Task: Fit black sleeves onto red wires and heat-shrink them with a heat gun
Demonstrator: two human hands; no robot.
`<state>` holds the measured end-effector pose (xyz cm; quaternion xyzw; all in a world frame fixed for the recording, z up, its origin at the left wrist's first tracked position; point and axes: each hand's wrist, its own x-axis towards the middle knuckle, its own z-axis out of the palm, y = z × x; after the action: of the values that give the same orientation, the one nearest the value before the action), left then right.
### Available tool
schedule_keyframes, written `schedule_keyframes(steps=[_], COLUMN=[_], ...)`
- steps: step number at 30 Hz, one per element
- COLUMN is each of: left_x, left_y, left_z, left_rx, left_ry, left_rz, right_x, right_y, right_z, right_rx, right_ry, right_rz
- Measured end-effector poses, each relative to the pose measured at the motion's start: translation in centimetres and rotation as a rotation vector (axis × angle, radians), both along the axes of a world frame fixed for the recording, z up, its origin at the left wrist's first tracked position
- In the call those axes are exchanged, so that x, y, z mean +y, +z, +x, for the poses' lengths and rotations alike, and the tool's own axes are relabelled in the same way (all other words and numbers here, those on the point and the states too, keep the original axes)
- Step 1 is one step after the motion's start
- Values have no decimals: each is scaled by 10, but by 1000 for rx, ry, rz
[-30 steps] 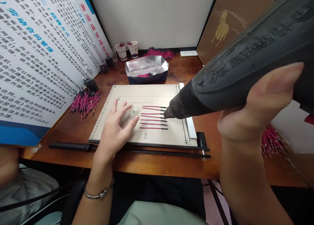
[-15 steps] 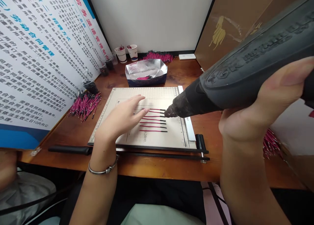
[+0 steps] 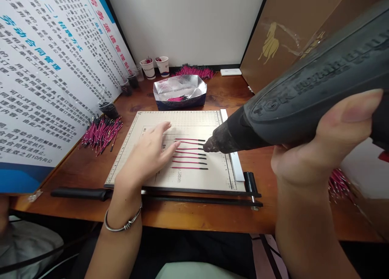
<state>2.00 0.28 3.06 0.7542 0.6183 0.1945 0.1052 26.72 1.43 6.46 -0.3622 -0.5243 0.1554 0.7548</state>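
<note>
My right hand (image 3: 322, 141) is wrapped around a dark grey heat gun (image 3: 282, 96). Its blackened nozzle points left, close to the black sleeved ends of several short pink-red wires (image 3: 190, 162). These wires lie in spaced, roughly parallel rows on the cream board of a paper cutter (image 3: 188, 121). My left hand (image 3: 148, 151) is open over the board at the wires' left ends, thumb and fingers apart. Part of the wires' left ends is hidden by it; whether it touches them I cannot tell.
A foil-lined box (image 3: 180, 102) with wires stands behind the board. Wire piles lie at left (image 3: 101, 133), back (image 3: 196, 71) and right (image 3: 340, 183). Paper cups (image 3: 148, 69) hold more wires. The cutter's black handle (image 3: 80, 194) runs along the front. A brown carton (image 3: 273, 35) stands at right.
The camera view has shifted slightly. My left hand has moved a little back to the left along the wires. The heat gun stays in my right hand, its nozzle still near the sleeved ends.
</note>
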Motion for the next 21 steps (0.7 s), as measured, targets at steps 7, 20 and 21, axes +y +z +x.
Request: schedule_keyframes(steps=[7, 20, 21], left_x=[4, 4, 4], left_y=[0, -1, -2], left_z=[0, 1, 1], left_rx=[45, 51, 43], left_ry=[-46, -69, -88], left_rz=[48, -14, -9], right_x=[-2, 5, 5], right_y=[7, 11, 11], right_z=[-6, -5, -5], right_rx=[104, -221, -237], right_ry=[13, 80, 61], right_rz=[-47, 71, 72])
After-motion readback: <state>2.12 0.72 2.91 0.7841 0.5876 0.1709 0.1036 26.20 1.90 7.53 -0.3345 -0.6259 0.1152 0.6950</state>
